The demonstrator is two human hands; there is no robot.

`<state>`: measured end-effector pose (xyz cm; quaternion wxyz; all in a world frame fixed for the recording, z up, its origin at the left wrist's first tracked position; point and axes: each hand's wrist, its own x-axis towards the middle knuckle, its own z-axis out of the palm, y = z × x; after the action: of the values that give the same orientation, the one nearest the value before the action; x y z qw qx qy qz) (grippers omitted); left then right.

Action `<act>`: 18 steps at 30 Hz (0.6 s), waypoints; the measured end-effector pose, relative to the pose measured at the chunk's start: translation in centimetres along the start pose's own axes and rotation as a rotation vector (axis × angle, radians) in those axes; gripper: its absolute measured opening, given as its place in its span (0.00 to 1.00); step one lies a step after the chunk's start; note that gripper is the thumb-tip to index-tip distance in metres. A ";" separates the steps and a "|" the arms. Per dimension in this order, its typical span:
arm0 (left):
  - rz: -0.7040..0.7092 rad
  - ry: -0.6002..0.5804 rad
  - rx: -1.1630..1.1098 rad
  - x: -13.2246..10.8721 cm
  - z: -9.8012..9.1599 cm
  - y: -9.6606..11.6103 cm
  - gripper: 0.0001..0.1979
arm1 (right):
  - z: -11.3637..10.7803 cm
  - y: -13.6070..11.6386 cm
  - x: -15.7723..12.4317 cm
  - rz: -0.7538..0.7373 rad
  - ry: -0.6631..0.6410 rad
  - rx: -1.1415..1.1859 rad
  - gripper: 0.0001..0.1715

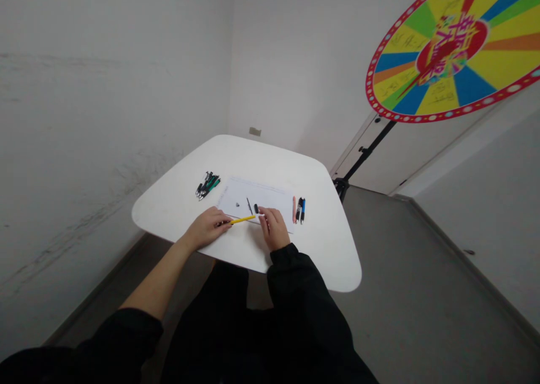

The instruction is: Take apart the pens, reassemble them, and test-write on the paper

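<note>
My left hand is closed on a slim yellow pen-like stick. The stick points right, over the near edge of a white sheet of paper with faint writing on it. My right hand is bent at the stick's far end, thumb and forefinger almost together. By those fingertips is a small black piece; what the fingers pinch is too small to make out. A thin dark rod and a tiny dark bit lie on the paper.
On the white table, a bunch of black and green pens lies left of the paper. A pink pen, a black pen and a blue pen lie right. A colourful wheel stands at back right.
</note>
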<state>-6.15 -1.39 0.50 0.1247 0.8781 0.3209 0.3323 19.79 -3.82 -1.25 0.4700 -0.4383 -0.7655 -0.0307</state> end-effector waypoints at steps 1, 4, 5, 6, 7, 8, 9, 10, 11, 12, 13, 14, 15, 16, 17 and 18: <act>-0.001 0.022 0.009 0.0 0.0 0.0 0.09 | 0.1 0.2 0.1 0.041 0.006 -0.026 0.18; -0.002 0.066 0.028 -0.1 0.0 -0.1 0.08 | 0.6 0.7 0.2 0.119 -0.026 -0.144 0.18; -0.002 0.073 0.029 -0.1 0.0 -0.1 0.08 | 0.8 0.7 0.2 0.130 -0.052 -0.182 0.17; -0.002 0.076 0.030 -0.1 0.0 -0.1 0.08 | 1.0 0.8 0.2 0.133 -0.082 -0.209 0.17; -0.003 0.078 0.030 -0.1 0.1 -0.1 0.08 | 1.1 0.8 0.1 0.129 -0.111 -0.227 0.17; -0.003 0.078 0.030 -0.1 0.1 -0.1 0.08 | 1.2 0.8 0.1 0.120 -0.137 -0.238 0.16; -0.002 0.078 0.030 -0.1 0.1 -0.2 0.09 | 1.2 0.7 0.0 0.111 -0.159 -0.244 0.16; -0.002 0.078 0.032 -0.1 0.2 -0.2 0.09 | 1.3 0.7 0.0 0.104 -0.175 -0.248 0.16; -0.001 0.078 0.033 -0.1 0.2 -0.2 0.09 | 1.2 0.6 0.0 0.100 -0.188 -0.251 0.15; 0.000 0.078 0.034 -0.1 0.2 -0.2 0.09 | 1.2 0.5 0.0 0.100 -0.196 -0.254 0.15; 0.000 0.077 0.034 -0.2 0.2 -0.2 0.09 | 1.2 0.4 0.0 0.102 -0.203 -0.257 0.15; 0.000 0.076 0.033 -0.2 0.2 -0.2 0.09 | 1.2 0.4 0.0 0.104 -0.209 -0.260 0.15; -0.003 0.077 0.031 -0.2 0.2 -0.2 0.09 | 1.1 0.3 0.1 0.108 -0.215 -0.262 0.15; -0.005 0.077 0.029 -0.2 0.2 -0.2 0.09 | 1.1 0.3 0.1 0.111 -0.220 -0.264 0.15; -0.009 0.076 0.027 -0.2 0.2 -0.2 0.08 | 1.1 0.2 0.1 0.112 -0.225 -0.264 0.15; -0.011 0.073 0.028 -0.1 0.1 -0.2 0.08 | 1.0 0.2 0.2 0.112 -0.230 -0.263 0.15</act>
<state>-6.21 -1.36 0.25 0.1026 0.8652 0.3348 0.3590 19.17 -3.14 -1.77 0.3190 -0.5386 -0.7780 -0.0541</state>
